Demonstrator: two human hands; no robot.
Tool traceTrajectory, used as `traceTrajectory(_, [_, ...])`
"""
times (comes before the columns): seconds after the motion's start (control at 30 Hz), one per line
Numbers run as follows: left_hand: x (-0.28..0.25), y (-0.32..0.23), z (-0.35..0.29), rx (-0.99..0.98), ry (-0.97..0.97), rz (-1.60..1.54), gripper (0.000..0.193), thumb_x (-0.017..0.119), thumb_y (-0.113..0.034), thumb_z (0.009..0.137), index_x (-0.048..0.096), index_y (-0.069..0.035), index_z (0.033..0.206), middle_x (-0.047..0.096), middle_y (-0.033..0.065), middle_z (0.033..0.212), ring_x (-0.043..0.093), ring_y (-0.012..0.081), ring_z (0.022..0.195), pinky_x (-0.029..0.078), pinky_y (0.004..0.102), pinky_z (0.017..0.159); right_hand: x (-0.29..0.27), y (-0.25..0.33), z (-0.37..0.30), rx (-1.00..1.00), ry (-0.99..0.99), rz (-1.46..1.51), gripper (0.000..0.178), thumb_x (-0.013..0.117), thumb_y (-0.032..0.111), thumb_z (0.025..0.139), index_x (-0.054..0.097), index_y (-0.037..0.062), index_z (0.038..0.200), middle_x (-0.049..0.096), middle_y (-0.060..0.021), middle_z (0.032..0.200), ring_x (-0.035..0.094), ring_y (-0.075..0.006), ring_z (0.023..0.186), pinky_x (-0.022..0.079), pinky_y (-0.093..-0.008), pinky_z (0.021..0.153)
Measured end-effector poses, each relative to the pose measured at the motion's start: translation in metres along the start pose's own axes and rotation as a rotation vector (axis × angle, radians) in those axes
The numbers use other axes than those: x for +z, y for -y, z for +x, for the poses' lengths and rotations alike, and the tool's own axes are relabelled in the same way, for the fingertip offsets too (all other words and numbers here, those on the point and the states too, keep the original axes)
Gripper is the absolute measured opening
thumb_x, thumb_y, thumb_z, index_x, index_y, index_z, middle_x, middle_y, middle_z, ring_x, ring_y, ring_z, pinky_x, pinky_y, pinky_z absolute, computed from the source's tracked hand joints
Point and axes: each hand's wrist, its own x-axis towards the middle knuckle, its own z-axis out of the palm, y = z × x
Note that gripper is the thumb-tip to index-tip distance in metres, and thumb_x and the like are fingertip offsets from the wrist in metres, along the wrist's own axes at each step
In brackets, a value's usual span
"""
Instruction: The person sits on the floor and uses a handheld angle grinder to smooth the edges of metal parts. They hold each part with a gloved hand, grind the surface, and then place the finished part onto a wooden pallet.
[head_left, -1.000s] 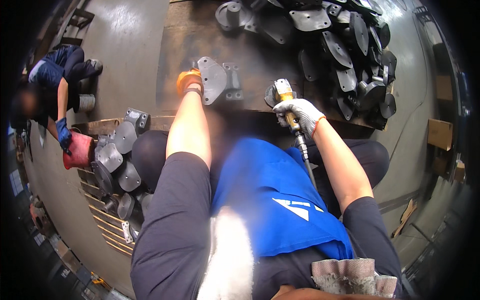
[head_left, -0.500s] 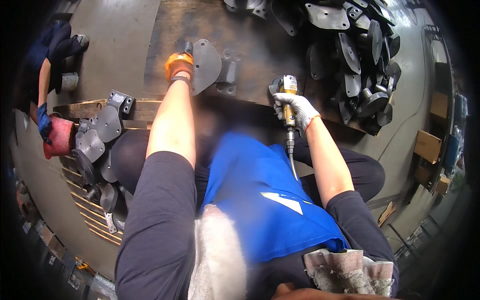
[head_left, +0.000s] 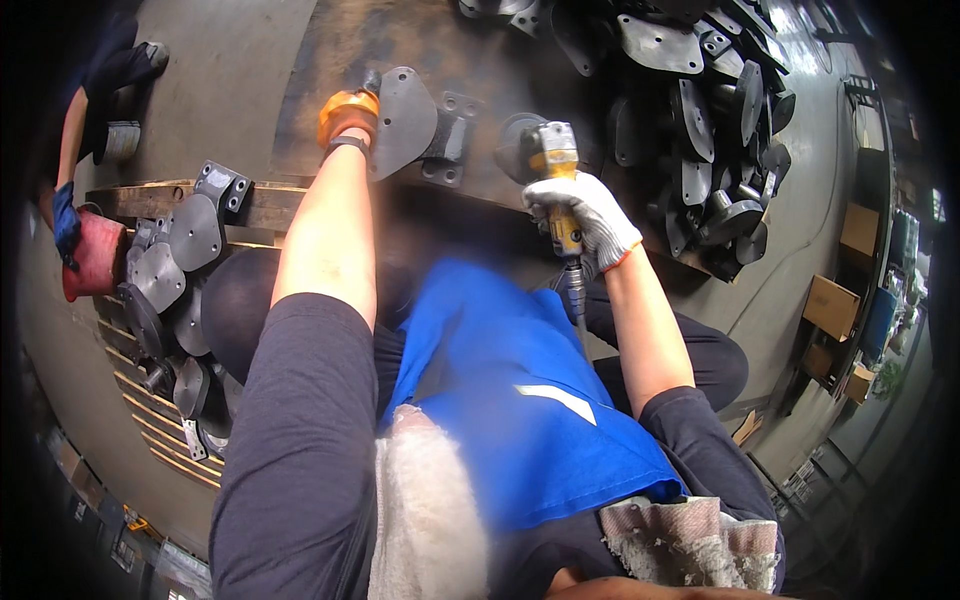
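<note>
My left hand point(head_left: 348, 117), in an orange glove, is closed at the left side of a grey metal plate part point(head_left: 403, 125) on the dark table. A short dark cylinder end point(head_left: 372, 82) shows by my fingers, and their exact hold is partly hidden. To the plate's right sits its bracket point(head_left: 452, 140) with holes at its ends. My right hand point(head_left: 590, 215), in a white glove, is wrapped round a yellow air grinder point(head_left: 563, 190). The grinder's round disc point(head_left: 520, 145) faces the bracket and stands apart from it. A hose fitting point(head_left: 573, 283) hangs from the handle.
A heap of similar metal parts point(head_left: 700, 130) covers the table's right side. More parts point(head_left: 195, 235) lie on a slatted pallet point(head_left: 165, 430) at left. Beyond them, another person's blue-gloved hand point(head_left: 66, 225) is at a red bucket point(head_left: 95, 258). Cardboard boxes point(head_left: 830, 307) stand far right.
My right hand has brought the grinder left and slightly up, nearer the bracket, and its disc shows more. My left hand stays by the plate. The whole view has shifted a little.
</note>
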Motion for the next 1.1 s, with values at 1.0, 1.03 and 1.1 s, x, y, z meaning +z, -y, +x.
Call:
traceTrajectory(1.0, [0.003, -0.005, -0.012, -0.046, -0.024, 0.011, 0.075, 0.05, -0.076, 0.091, 0.073, -0.012, 0.122, 0.071, 0.0177, 0.124, 0.066, 0.0381, 0.119, 0.054, 0.0471, 0.098, 0.033, 0.035, 0.047, 0.104, 0.127, -0.212, 0.024, 0.078, 0.026, 0.086, 0.069, 0.0042, 0.086, 0.065, -0.0059, 0.069, 0.06, -0.0139, 0.056, 0.048, -0.0272, 0.054])
traceTrajectory(1.03, [-0.001, -0.007, -0.012, -0.046, 0.004, 0.005, 0.075, 0.05, -0.076, 0.091, 0.073, -0.012, 0.123, 0.071, 0.0175, 0.125, 0.066, 0.0382, 0.119, 0.054, 0.0472, 0.098, 0.037, 0.04, 0.045, 0.117, 0.11, -0.209, 0.024, 0.078, 0.026, 0.086, 0.07, 0.0042, 0.086, 0.065, -0.0059, 0.069, 0.06, -0.014, 0.056, 0.048, -0.0273, 0.053])
traceTrajectory(1.1, [-0.01, -0.009, -0.012, -0.047, 0.062, -0.008, 0.075, 0.05, -0.076, 0.091, 0.073, -0.012, 0.123, 0.07, 0.017, 0.125, 0.066, 0.0384, 0.12, 0.053, 0.0475, 0.099, 0.039, 0.044, 0.042, 0.152, 0.064, -0.197, 0.023, 0.078, 0.026, 0.087, 0.07, 0.0042, 0.087, 0.064, -0.0059, 0.068, 0.06, -0.0143, 0.056, 0.048, -0.0276, 0.053])
